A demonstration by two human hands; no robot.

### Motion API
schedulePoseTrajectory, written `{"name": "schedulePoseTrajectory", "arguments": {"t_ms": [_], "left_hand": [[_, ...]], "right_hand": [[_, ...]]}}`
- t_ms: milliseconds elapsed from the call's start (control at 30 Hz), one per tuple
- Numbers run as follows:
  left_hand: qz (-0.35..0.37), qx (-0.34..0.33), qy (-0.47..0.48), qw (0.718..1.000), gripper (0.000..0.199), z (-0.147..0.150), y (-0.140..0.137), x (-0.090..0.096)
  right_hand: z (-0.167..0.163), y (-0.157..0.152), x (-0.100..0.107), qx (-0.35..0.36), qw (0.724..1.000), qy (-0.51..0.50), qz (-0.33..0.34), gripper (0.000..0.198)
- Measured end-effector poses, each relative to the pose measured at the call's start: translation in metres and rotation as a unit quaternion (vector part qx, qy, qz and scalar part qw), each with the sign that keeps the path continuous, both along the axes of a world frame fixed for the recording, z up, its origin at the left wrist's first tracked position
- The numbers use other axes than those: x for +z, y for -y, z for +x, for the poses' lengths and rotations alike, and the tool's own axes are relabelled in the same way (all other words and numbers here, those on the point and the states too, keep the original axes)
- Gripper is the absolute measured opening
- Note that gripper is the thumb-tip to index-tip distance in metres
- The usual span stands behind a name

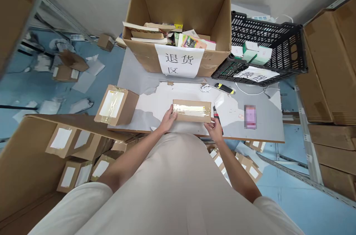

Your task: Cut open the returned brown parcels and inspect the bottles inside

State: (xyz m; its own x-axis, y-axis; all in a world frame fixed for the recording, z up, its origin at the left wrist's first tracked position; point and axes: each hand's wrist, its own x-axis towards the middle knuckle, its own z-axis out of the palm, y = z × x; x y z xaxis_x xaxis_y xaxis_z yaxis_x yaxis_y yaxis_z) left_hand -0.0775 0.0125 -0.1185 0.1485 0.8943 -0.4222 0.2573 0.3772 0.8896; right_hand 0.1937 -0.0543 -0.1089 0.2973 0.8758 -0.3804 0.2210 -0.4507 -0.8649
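Note:
A small taped cardboard box (191, 117) with a white label under clear tape lies on the table in front of me. My left hand (168, 119) is closed on its left end, thumb along the near side. At the lower right corner, my right hand (214, 129) grips the same box with thumb and fingers. A red and black utility knife (218, 119) lies just beyond the box's right end, close to my right hand. Farther back is a yellow and black box cutter (224, 88).
A large open carton (139, 56) of books stands at the back, beside a black plastic crate (292, 55) with small boxes. A taped box (126, 107) sits at the table's left, a phone (250, 117) at the right. Below left, a big carton (22, 153) holds several parcels.

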Motion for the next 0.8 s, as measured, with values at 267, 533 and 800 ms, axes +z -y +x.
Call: {"name": "schedulePoseTrajectory", "arguments": {"t_ms": [267,533,800], "left_hand": [[0.050,-0.006,0.004,0.999,0.109,-0.004,0.011,-0.020],[0.062,-0.041,-0.015,0.997,0.070,-0.006,0.010,-0.040],[0.061,-0.007,-0.170,0.984,0.050,-0.013,0.001,-0.015]], "right_hand": [[0.024,-0.011,-0.027,0.118,0.992,0.047,-0.028,0.071],[0.018,-0.025,-0.039,0.112,0.993,0.013,-0.028,0.051],[0.018,-0.039,-0.018,0.151,0.979,0.134,0.003,0.041]]}}
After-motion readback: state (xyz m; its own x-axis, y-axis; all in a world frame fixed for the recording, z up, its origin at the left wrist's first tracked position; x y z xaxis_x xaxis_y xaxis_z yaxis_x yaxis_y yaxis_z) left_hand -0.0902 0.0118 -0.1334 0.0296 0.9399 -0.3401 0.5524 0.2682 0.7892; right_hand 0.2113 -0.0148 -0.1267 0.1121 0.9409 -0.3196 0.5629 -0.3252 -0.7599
